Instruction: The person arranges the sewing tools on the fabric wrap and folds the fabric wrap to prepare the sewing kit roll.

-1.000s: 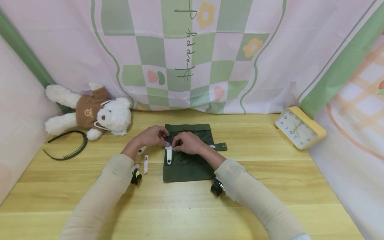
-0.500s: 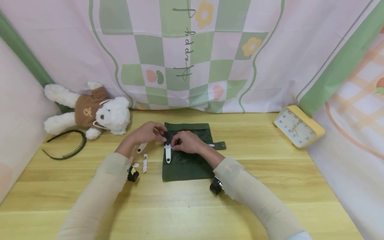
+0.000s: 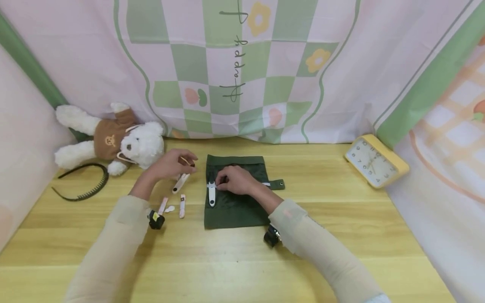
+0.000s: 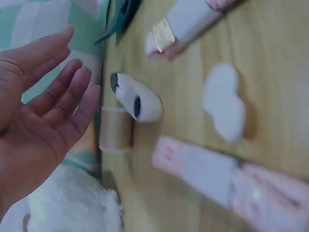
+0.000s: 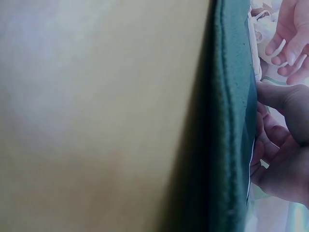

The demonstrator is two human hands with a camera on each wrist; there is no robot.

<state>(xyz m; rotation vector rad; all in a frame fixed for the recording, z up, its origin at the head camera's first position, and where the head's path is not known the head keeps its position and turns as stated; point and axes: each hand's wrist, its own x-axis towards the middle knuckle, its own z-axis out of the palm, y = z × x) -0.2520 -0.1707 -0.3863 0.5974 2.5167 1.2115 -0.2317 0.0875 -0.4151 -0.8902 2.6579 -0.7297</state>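
A dark green fabric pouch [image 3: 242,214] lies spread on the table. At its left side rests a white-handled tool [image 3: 212,197] with a dark upper part, crossed by a white band [image 3: 267,184]. My right hand [image 3: 238,181] rests over the pouch, thumb and fingertips pinching the band beside this tool. My left hand [image 3: 172,163] hovers left of the pouch, fingers loosely spread, holding nothing. Below it lies a second white tool [image 4: 140,99] with a black dot, beside a beige thread spool [image 4: 116,129]. Nearby are two folded pink-and-white strips [image 3: 182,206] and a white cloud-shaped piece [image 4: 225,101].
A white plush toy [image 3: 142,145] in a brown top lies at the back left, with a black headband [image 3: 94,191] in front of it. At the right stands a yellow clock [image 3: 375,162]. A checkered curtain [image 3: 227,63] hangs along the table's back edge.
My left hand has let go of the white-handled tool on the pouch and moved left, above the second white tool. My right hand has stayed in place.
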